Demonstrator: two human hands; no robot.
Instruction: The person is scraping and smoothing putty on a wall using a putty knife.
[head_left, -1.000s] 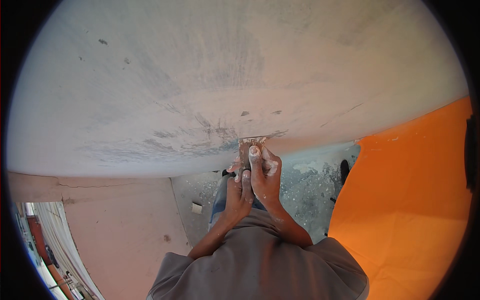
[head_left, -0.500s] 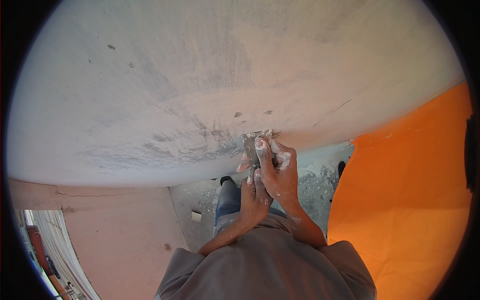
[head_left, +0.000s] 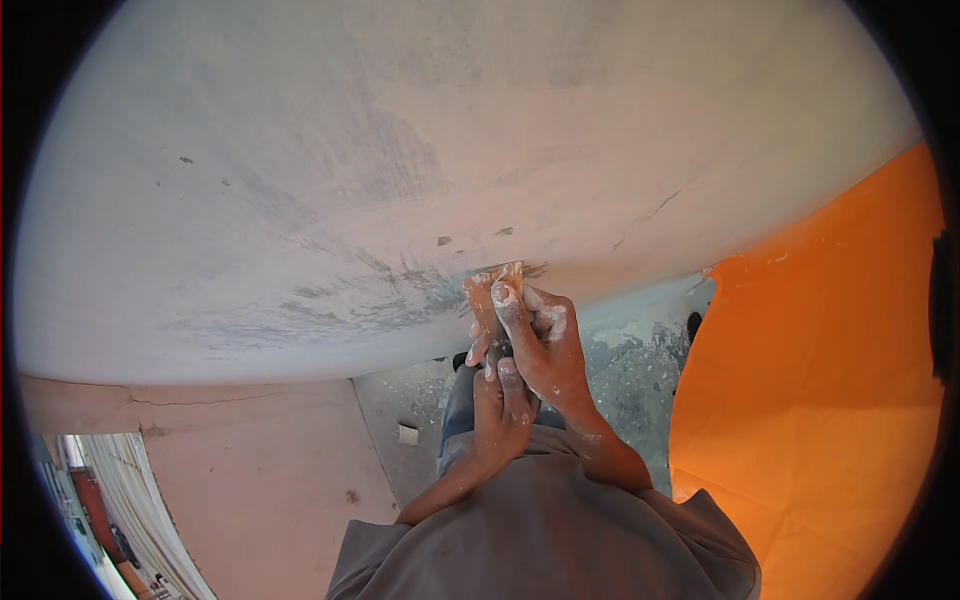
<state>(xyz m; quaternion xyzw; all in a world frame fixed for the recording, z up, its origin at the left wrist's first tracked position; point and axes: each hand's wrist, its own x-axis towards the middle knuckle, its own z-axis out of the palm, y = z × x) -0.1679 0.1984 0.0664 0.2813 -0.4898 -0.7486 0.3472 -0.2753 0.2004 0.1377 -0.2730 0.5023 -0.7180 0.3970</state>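
A putty knife [head_left: 481, 298] with a broad, putty-smeared metal blade stands with its edge against the pale wall [head_left: 560, 130]. My left hand [head_left: 503, 403] is closed around its dark handle, which is mostly hidden by the fingers. Above it, my right hand [head_left: 553, 345] pinches the blade, the thumb lying on its near face and the other fingers partly hidden. White putty or dust coats the fingers of both hands. Grey scraped streaks [head_left: 330, 305] spread over the wall to the left of the blade, and small dark chips mark the surface above it.
A bright orange panel [head_left: 800, 350] stands on the right. Below the wall lies a spattered grey floor [head_left: 630, 380] with a small pale block [head_left: 408, 435]. At the left are a pinkish surface [head_left: 260, 450] and a whitish curtain [head_left: 150, 500].
The blade has tilted and now catches an orange reflection; both hands keep their grip. My view has shifted slightly, so the wall marks sit farther left and lower.
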